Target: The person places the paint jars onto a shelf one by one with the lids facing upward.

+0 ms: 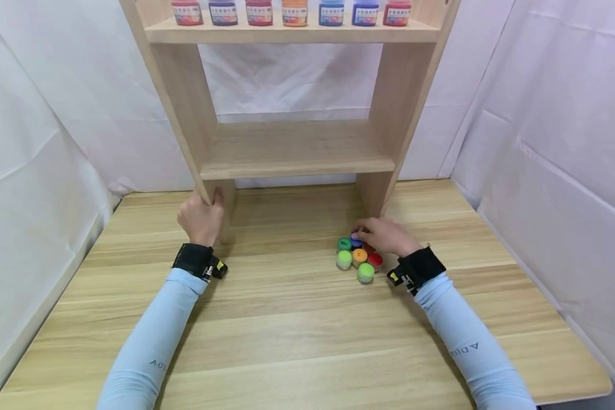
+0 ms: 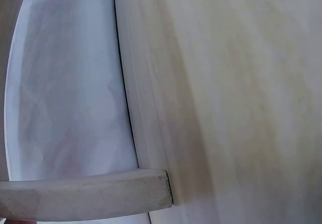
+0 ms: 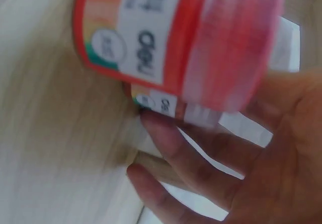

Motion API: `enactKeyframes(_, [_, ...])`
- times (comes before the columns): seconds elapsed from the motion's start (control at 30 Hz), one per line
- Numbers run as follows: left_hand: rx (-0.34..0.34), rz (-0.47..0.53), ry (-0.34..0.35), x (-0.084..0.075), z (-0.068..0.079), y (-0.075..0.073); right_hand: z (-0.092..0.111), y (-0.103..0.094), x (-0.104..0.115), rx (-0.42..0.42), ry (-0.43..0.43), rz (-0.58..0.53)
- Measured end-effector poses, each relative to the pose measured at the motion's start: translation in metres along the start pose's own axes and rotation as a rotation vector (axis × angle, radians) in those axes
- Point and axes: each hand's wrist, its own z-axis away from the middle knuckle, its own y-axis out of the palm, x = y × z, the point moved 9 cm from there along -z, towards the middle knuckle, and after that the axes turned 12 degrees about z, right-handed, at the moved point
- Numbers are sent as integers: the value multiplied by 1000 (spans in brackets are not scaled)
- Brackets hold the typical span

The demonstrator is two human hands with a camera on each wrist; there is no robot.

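Observation:
My left hand grips the lower left side panel of a wooden shelf; its thumb lies on the inner face. That hand does not show in the left wrist view. At the right leg of the shelf, my right hand pinches a blue paint jar at its lid. Around it on the table stand a dark green jar, an orange jar, a red jar and two light green jars. In the right wrist view a red jar hides the thumb and index finger.
Several paint jars stand in a row on the upper shelf board. Below it is a bare middle board. The wooden table reaches to white cloth walls at the back and sides.

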Motion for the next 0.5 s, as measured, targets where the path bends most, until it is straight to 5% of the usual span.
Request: enactKeyframes(0.5, [3, -10, -10, 1, -1, 1, -1, -2, -9, -20, 99, 8])
